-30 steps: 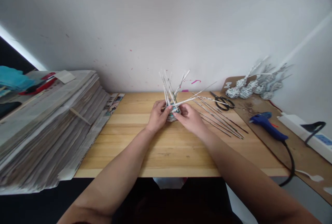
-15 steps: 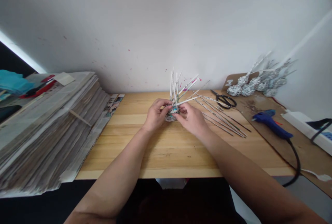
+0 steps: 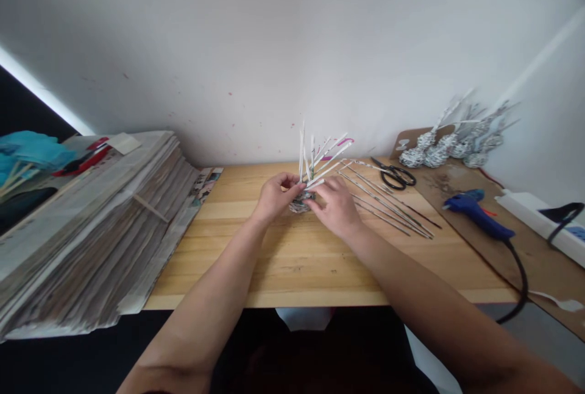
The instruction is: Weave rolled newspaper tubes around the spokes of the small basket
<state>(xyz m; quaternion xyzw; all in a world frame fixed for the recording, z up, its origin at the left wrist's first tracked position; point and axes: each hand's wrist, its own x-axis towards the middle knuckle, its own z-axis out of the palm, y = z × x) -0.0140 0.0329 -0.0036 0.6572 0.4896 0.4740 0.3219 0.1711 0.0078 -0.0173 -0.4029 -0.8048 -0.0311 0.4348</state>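
A small round weave of rolled newspaper strips rests on the wooden table, with several white paper sticks standing up and fanning out from it. My left hand grips its left side, thumb and fingers pinched at the rim. On the right side, my right hand has curled fingers with a white paper strip by the fingertips, its thumb against the weave. Loose thin paper sticks lie to the right of the hands. The fingers partly hide the weave.
Black scissors lie behind the loose sticks. A blue glue gun with a black cord and a white power strip are at right. Woven paper pieces stand against the wall. A tall newspaper stack fills the left.
My right fingers have lifted and shifted slightly at the rim, and one paper strip now sits lower toward them. My left hand keeps its hold. The view has turned slightly.
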